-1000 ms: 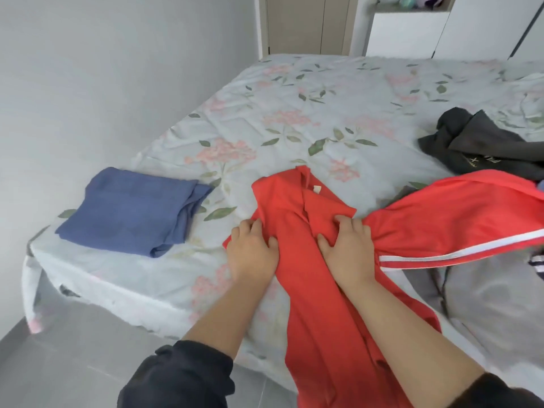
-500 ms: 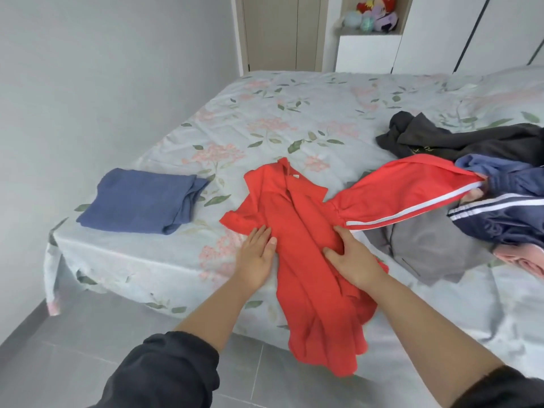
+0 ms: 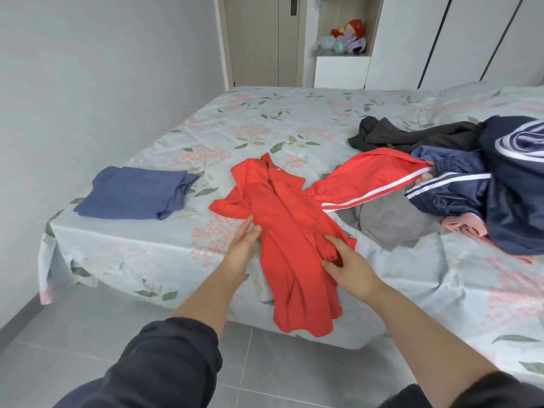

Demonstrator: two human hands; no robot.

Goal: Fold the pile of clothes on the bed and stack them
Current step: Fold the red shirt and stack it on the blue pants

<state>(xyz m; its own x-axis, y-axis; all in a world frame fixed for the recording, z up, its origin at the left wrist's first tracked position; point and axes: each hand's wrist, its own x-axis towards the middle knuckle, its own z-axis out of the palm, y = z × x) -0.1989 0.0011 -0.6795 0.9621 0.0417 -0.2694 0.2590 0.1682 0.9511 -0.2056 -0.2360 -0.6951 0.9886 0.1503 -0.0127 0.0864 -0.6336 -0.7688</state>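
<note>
A red jacket (image 3: pixel 290 231) with white sleeve stripes lies crumpled at the bed's near edge, its hem hanging over the side. My left hand (image 3: pixel 243 247) lies with straight fingers against its left edge. My right hand (image 3: pixel 348 265) pinches a fold of red cloth on its right side. One red sleeve (image 3: pixel 371 178) stretches right toward the unfolded pile (image 3: pixel 500 184) of dark blue, black, grey and pink clothes. A folded blue garment (image 3: pixel 135 192) sits at the left of the bed.
The bed (image 3: pixel 265 119) has a floral sheet and runs back to a door and white cupboards. A grey wall stands close on the left. Grey floor tiles (image 3: pixel 73 334) lie below the bed edge. Plush toys (image 3: pixel 347 38) sit on a shelf.
My hands have slid down the red jacket toward the bed edge, smoothing it. The view has pulled back and risen, showing more of the pile and room.
</note>
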